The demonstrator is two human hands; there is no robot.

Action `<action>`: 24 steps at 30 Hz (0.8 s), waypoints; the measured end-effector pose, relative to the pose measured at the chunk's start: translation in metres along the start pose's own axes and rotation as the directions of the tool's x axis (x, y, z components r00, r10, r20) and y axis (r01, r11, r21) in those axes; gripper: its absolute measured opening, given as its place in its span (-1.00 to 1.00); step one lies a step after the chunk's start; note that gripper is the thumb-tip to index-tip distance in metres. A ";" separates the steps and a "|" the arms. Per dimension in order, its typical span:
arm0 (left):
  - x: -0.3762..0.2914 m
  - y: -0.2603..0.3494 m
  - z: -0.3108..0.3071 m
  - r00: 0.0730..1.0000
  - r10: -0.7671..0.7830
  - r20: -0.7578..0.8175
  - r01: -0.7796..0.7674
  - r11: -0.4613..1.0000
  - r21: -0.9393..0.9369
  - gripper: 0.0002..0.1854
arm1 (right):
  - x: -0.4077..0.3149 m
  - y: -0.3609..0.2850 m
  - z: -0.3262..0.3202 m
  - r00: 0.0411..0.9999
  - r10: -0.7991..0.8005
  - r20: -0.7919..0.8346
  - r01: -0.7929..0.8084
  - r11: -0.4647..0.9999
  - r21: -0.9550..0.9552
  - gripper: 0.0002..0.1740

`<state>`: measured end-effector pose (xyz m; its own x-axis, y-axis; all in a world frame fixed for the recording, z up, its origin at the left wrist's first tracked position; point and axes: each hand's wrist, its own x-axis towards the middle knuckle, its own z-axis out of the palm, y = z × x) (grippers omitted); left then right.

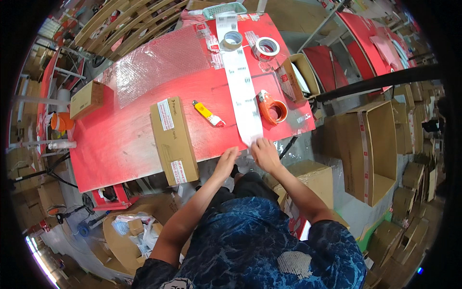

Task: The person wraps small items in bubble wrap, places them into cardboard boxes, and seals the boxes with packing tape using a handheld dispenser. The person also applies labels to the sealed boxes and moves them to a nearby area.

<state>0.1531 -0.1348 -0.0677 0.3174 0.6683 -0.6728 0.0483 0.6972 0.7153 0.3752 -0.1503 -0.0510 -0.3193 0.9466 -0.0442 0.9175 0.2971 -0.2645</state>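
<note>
A long white strip of printed labels [242,85] runs down the red table to its near edge. My right hand [265,154] pinches the strip's near end at that edge. Just left of it, my left hand [226,162] has its fingers bent close to the strip's corner; whether they grip anything is too small to tell. Left of the strip lies a yellow utility knife [207,113]. A flat brown cardboard box [175,141] with white stickers juts over the near edge. An orange tape dispenser [269,108] rests right of the strip.
A tape roll [232,39] sits on the strip's far part, a white-and-red tape roll [267,49] beside it. Bubble wrap [162,61] covers the table's far left. A small carton [86,100] stands at the left end, an open carton [299,77] at the right edge. A large open box [364,155] stands right.
</note>
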 end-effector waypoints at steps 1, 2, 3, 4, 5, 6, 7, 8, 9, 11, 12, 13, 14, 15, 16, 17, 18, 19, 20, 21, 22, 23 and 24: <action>0.005 -0.004 0.006 0.996 -0.057 0.068 0.058 0.998 -0.015 -0.43 | -0.025 -0.004 -0.010 0.994 -0.095 0.047 0.094 0.995 0.017 -0.73; 0.011 -0.008 0.010 0.976 -0.113 0.187 0.100 0.992 0.076 -0.50 | -0.041 -0.010 -0.017 0.985 -0.172 0.027 0.169 0.982 0.083 -0.74; 0.011 -0.013 0.015 0.975 -0.034 0.221 0.025 0.999 0.043 -0.57 | -0.051 -0.016 -0.026 0.975 -0.213 0.058 0.204 0.969 0.136 -0.75; 0.013 -0.016 0.018 0.967 0.012 0.256 -0.017 1.000 0.017 -0.64 | -0.058 -0.022 -0.036 0.954 -0.246 0.173 0.214 0.959 0.187 -0.75; 0.013 -0.019 0.021 0.977 -0.016 0.213 0.013 1.000 0.015 -0.66 | -0.057 -0.025 -0.044 0.978 -0.211 -0.006 0.208 0.959 0.194 -0.75; 0.013 -0.021 0.022 0.975 0.049 0.218 -0.039 0.998 -0.053 -0.63 | -0.053 -0.027 -0.051 0.982 -0.163 -0.099 0.181 0.963 0.202 -0.74; 0.013 -0.022 0.023 0.973 0.091 0.214 -0.068 0.991 -0.114 -0.61 | -0.044 -0.027 -0.058 0.985 -0.097 -0.146 0.126 0.970 0.206 -0.74; 0.012 -0.022 0.024 0.971 0.117 0.211 -0.080 0.982 -0.174 -0.58 | -0.033 -0.025 -0.062 0.987 -0.069 -0.145 0.101 0.970 0.222 -0.72; 0.013 -0.021 0.024 0.965 0.149 0.217 -0.108 0.976 -0.187 -0.58 | -0.022 -0.021 -0.065 0.995 -0.023 -0.099 0.046 0.972 0.230 -0.70; 0.016 -0.018 0.023 0.937 0.252 0.242 -0.211 0.960 -0.184 -0.58 | -0.006 -0.012 -0.063 0.999 0.035 -0.014 -0.030 0.963 0.269 -0.70; 0.017 -0.017 0.022 0.930 0.267 0.254 -0.229 0.958 -0.171 -0.59 | -0.002 -0.007 -0.059 0.994 0.101 0.029 -0.106 0.954 0.282 -0.72; 0.019 -0.016 0.021 0.925 0.278 0.260 -0.246 0.957 -0.151 -0.58 | 0.002 -0.003 -0.053 0.989 0.130 0.071 -0.146 0.939 0.311 -0.74; 0.020 -0.015 0.020 0.926 0.267 0.265 -0.241 0.962 -0.126 -0.57 | 0.004 0.002 -0.048 0.991 0.131 0.031 -0.134 0.926 0.354 -0.76; 0.021 -0.015 0.018 0.936 0.253 0.244 -0.233 0.967 -0.108 -0.57 | 0.011 0.008 -0.043 0.978 0.145 0.147 -0.193 0.899 0.393 -0.78; 0.023 -0.015 0.017 0.935 0.252 0.250 -0.230 0.967 -0.112 -0.56 | 0.022 0.018 -0.042 0.974 0.135 0.183 -0.205 0.871 0.447 -0.80; 0.024 -0.015 0.016 0.941 0.250 0.230 -0.227 0.966 -0.122 -0.56 | 0.038 0.027 -0.044 0.969 0.121 0.218 -0.217 0.839 0.499 -0.82; 0.025 -0.015 0.014 0.943 0.244 0.227 -0.214 0.966 -0.147 -0.56 | 0.062 0.038 -0.049 0.991 0.038 0.130 -0.093 0.891 0.445 -0.82; 0.024 -0.016 0.012 0.958 0.207 0.200 -0.189 0.976 -0.106 -0.56 | 0.094 0.054 -0.061 0.993 -0.062 0.099 0.020 0.923 0.385 -0.83; 0.022 -0.016 0.009 0.959 0.223 0.177 -0.214 0.974 -0.068 -0.55 | 0.136 0.068 -0.076 0.941 0.213 0.265 -0.285 0.918 0.277 -0.74; 0.017 -0.016 0.006 0.964 0.205 0.167 -0.202 0.979 -0.034 -0.54 | 0.175 0.086 -0.099 0.960 0.279 0.012 -0.272 0.925 0.264 -0.65; 0.009 -0.015 0.002 0.980 0.148 0.130 -0.150 0.989 0.007 -0.53 | 0.218 0.098 -0.124 0.933 0.321 -0.163 -0.303 0.945 0.127 -0.55; -0.002 -0.013 -0.003 0.968 0.196 0.155 -0.212 0.973 0.090 -0.51 | 0.248 0.100 -0.144 0.888 0.231 -0.398 -0.135 0.958 0.254 -0.54; -0.014 -0.009 -0.011 0.973 0.193 0.129 -0.215 0.959 0.186 -0.48 | 0.274 0.093 -0.160 0.811 0.235 -0.535 -0.136 0.967 0.218 -0.50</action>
<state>0.1376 -0.1471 -0.0666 0.4404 0.7511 -0.4919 0.1539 0.4767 0.8655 0.4106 0.1568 0.0663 0.0832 0.9047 0.4179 0.8784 0.1315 -0.4595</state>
